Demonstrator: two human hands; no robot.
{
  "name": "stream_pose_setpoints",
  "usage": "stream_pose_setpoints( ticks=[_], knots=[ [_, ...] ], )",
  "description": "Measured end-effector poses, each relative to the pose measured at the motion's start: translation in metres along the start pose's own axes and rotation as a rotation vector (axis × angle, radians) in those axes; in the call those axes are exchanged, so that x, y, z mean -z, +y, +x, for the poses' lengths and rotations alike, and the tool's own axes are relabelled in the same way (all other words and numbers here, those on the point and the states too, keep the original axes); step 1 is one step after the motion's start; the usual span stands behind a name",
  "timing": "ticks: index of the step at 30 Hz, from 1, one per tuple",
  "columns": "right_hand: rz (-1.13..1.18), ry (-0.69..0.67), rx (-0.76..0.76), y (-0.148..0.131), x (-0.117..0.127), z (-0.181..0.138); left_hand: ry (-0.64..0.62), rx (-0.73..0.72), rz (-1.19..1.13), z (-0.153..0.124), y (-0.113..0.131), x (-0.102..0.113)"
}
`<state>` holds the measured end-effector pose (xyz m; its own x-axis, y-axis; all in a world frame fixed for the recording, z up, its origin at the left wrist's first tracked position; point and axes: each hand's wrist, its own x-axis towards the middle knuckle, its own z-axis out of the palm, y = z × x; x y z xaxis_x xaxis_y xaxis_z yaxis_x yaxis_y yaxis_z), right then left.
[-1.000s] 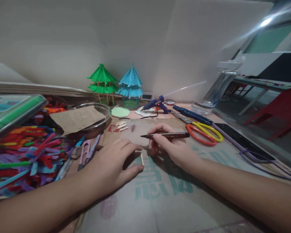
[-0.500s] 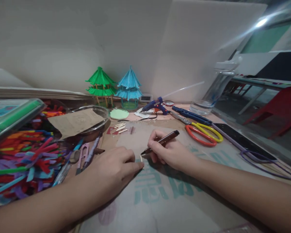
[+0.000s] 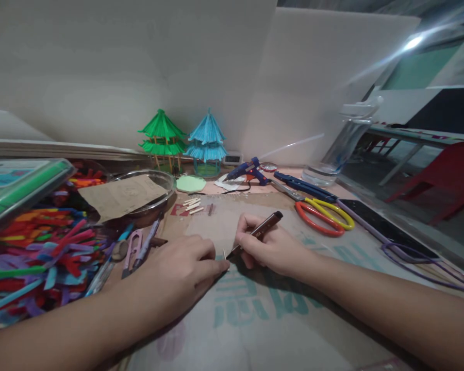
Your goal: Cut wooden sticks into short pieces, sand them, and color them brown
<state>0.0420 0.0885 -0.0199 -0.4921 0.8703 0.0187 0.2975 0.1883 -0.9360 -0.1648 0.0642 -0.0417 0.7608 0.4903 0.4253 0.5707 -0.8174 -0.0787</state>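
Observation:
My right hand (image 3: 272, 246) grips a dark brown marker (image 3: 257, 233) in a writing hold, its tip down against a small pale wooden stick (image 3: 225, 253) on the cardboard sheet (image 3: 278, 309). My left hand (image 3: 181, 270) rests on the cardboard with fingers curled, thumb and fingertips pinning that stick; most of the stick is hidden under the fingers. Both forearms reach in from the bottom of the view.
Several cut sticks (image 3: 193, 204) lie further back. A pile of coloured pipe cleaners (image 3: 34, 247) and a glass bowl (image 3: 147, 190) are on the left. Green (image 3: 162, 136) and blue (image 3: 208, 139) pagoda models, a glue gun (image 3: 247, 171), scissors (image 3: 320, 211), a phone (image 3: 382, 224) and a water bottle (image 3: 344, 144) stand behind.
My right hand turned the marker from lying level to tip-down and brought it onto the stick. My left hand closed its fingers over the stick and held it in place.

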Motion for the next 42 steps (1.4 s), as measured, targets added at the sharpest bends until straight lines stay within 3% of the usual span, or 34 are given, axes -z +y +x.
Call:
stream_pose_setpoints(
  ticks=[3,7,12,19,28,37,42],
  knots=[
    [0.016,0.001,0.013,0.001,0.000,0.000,-0.012,0.069,-0.100,0.002,0.000,0.003],
    [0.019,0.015,0.016,0.003,0.000,0.001,-0.058,0.284,-0.219,0.009,0.001,0.008],
    [0.021,0.017,-0.005,0.002,0.000,0.000,-0.089,0.356,-0.317,0.015,0.000,0.003],
    [0.006,0.049,0.033,0.003,-0.001,-0.001,-0.075,0.369,-0.342,0.013,-0.001,0.001],
    [0.090,-0.103,0.033,0.009,0.000,-0.002,-0.100,0.364,-0.333,0.013,-0.001,0.003],
    [0.093,-0.102,0.022,0.008,0.001,-0.002,-0.032,0.192,-0.321,0.009,-0.008,0.004],
    [0.079,-0.126,0.013,0.006,0.002,-0.003,-0.041,0.184,-0.297,0.008,-0.008,0.004]
  ],
)
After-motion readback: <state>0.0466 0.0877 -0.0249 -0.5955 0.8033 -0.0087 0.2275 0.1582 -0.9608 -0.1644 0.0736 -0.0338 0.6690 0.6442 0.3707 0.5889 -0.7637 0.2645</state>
